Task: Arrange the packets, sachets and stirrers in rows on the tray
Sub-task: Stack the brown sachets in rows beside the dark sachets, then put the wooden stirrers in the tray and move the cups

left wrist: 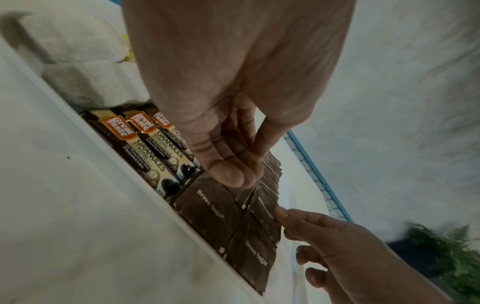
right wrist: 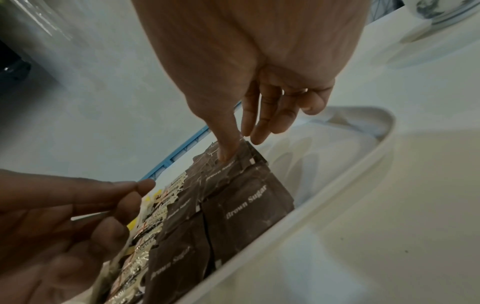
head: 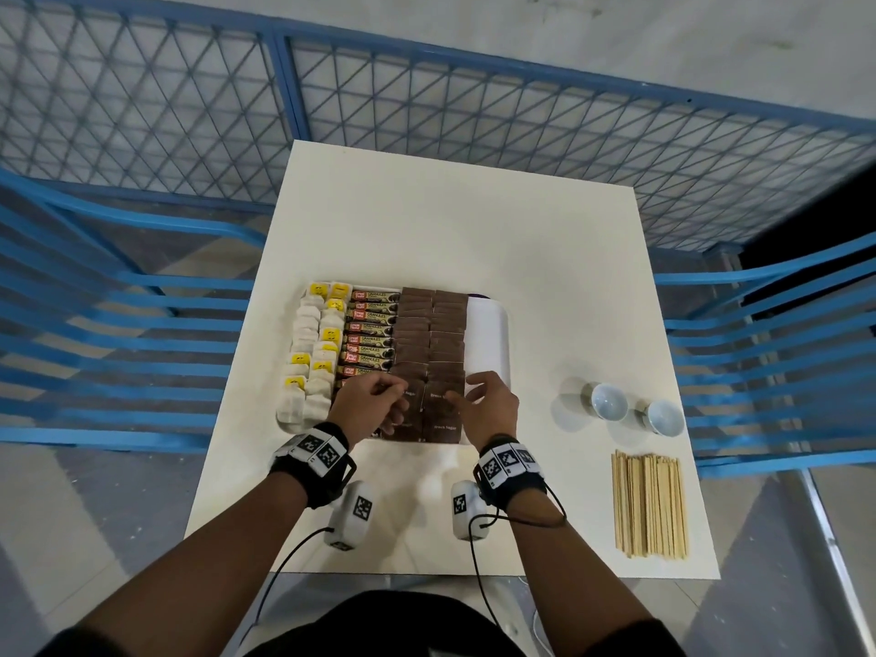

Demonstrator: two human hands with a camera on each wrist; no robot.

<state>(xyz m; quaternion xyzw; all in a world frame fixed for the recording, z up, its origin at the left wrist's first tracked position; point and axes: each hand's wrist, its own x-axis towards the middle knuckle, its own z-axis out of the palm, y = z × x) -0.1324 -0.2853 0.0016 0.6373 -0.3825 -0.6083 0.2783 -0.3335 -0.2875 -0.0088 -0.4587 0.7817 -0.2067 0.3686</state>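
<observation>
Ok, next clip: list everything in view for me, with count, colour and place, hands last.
table: one, white, centre, inside the fence
tray: one, white, on the table; its right strip is bare
tea bags: two columns, white with yellow tags, tray's left side
coffee sticks: one column, brown and cream with red logo, right of the tea bags
brown sugar sachets: two columns, dark brown, middle of the tray
stirrers: one bundle, pale wood, on the table right of the tray
cups: two, white, on the table beyond the stirrers
fence: blue mesh, around the table
left hand: fingers curled, over the near sachets; any hold cannot be told
right hand: one fingertip on a sachet, other fingers relaxed
</observation>
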